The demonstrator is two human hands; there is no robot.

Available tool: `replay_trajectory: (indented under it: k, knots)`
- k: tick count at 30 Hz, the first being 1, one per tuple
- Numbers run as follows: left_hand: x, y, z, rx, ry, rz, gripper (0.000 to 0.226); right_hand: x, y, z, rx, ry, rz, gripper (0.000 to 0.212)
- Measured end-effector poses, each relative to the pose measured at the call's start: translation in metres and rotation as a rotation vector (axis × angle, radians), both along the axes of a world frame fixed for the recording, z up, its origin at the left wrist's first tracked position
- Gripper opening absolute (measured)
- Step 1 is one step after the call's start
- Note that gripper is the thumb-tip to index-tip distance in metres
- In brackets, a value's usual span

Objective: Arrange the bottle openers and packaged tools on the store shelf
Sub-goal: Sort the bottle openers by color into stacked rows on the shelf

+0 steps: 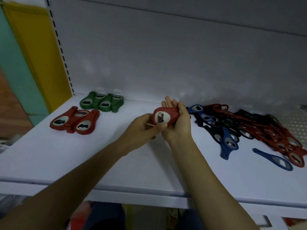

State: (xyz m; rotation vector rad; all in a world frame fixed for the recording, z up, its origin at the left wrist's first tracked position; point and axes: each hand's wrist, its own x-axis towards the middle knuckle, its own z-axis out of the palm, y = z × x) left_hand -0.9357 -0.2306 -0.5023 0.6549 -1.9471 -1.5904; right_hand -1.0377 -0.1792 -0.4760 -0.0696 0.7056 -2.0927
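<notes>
Red plastic bottle openers with metal insets (163,117), gathered in a stack and gripped in the upturned right hand (178,125), just above the white shelf board (116,163). Left hand (142,130) close against the right, thumb and forefinger pinching the stack's near edge. Flat at far left: neat red opener stacks (74,121), neat green opener stacks (102,102) behind them. Just right of the hands: tangled heap of blue, black and red openers (249,128), lone blue opener (274,159) nearest the front edge.
</notes>
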Motion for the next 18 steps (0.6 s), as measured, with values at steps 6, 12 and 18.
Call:
replay_trajectory:
  k: [6, 12, 18]
  knots:
    - [0.020, -0.011, 0.013, 0.055, 0.013, 0.149, 0.024, 0.022, -0.006, -0.005, 0.163, 0.146, 0.084, 0.010]
    - [0.066, -0.065, 0.057, -0.326, -0.545, -0.076, 0.019, 0.013, -0.006, 0.002, 0.394, 1.267, 0.283, 0.057]
    - [0.091, -0.087, 0.072, -0.402, -0.611, -0.147, 0.020, 0.036, -0.035, 0.026, 0.418, 1.433, 0.513, 0.027]
